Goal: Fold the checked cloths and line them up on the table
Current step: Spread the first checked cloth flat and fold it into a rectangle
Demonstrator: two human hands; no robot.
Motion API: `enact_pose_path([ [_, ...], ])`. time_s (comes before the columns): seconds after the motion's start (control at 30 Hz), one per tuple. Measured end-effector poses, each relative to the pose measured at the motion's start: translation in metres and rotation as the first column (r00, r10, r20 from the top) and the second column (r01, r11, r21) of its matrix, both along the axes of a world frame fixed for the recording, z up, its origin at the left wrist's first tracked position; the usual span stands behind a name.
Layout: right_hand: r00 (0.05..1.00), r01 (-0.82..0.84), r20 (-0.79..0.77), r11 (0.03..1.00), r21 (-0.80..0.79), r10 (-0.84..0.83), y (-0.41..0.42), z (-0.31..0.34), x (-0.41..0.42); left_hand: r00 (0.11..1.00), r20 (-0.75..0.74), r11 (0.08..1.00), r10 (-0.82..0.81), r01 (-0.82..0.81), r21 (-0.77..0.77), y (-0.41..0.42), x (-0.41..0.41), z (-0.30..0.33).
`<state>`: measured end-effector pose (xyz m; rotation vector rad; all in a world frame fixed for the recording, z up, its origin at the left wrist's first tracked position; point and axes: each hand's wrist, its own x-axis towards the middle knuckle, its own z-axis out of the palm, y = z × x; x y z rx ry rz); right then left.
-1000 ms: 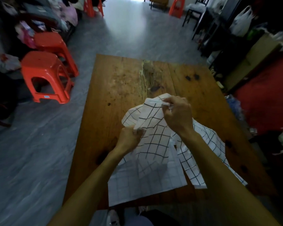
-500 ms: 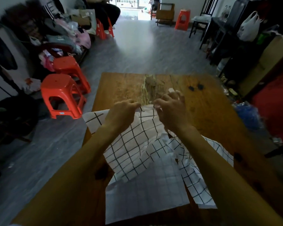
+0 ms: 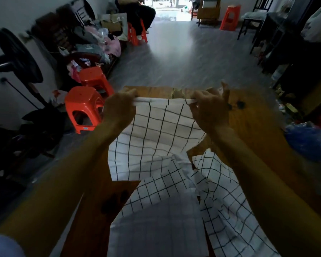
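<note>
Off the table's left edge two orange stools [image 3: 85,106] stand on the grey floor, with a dark standing fan [image 3: 17,56] further left against the wall. The left hand [image 3: 119,108] is raised above the table's far left part, its fingers curled round the top left corner of a checked cloth [image 3: 156,130]. That cloth is stretched taut between both hands and hangs down, its lower end trailing onto the crumpled checked cloths [image 3: 174,201] heaped along the near edge of the wooden table [image 3: 252,119]. The right hand [image 3: 209,110] pinches the top right corner, its fingers bent over the hem near the table's far edge. Off the right edge lies a blue plastic bag [image 3: 304,140].
</note>
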<state>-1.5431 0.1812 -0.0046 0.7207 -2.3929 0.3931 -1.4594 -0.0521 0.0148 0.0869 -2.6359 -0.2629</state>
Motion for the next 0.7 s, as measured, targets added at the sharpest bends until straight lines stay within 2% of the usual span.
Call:
enact_pose_path([
  [0.1,0.997,-0.001,-0.078,0.999,-0.052,-0.003,0.007,0.003,-0.001,0.991,-0.130,0.999,0.025,-0.030,-0.041,0.000,0.006,0.005],
  [0.2,0.997,-0.029,-0.077,0.997,-0.075,0.024,0.015,0.005,0.010,0.986,-0.165,0.998,0.003,-0.013,-0.057,0.002,0.019,0.003],
  [0.47,0.992,-0.011,-0.129,0.996,-0.094,-0.001,0.030,-0.002,0.082,0.992,-0.114,0.997,-0.058,0.051,-0.065,0.001,0.080,0.003],
  [0.7,0.998,0.015,-0.058,1.000,-0.028,-0.016,0.026,-0.026,0.169,0.997,0.029,0.997,-0.077,0.077,0.007,-0.016,0.160,-0.028],
])
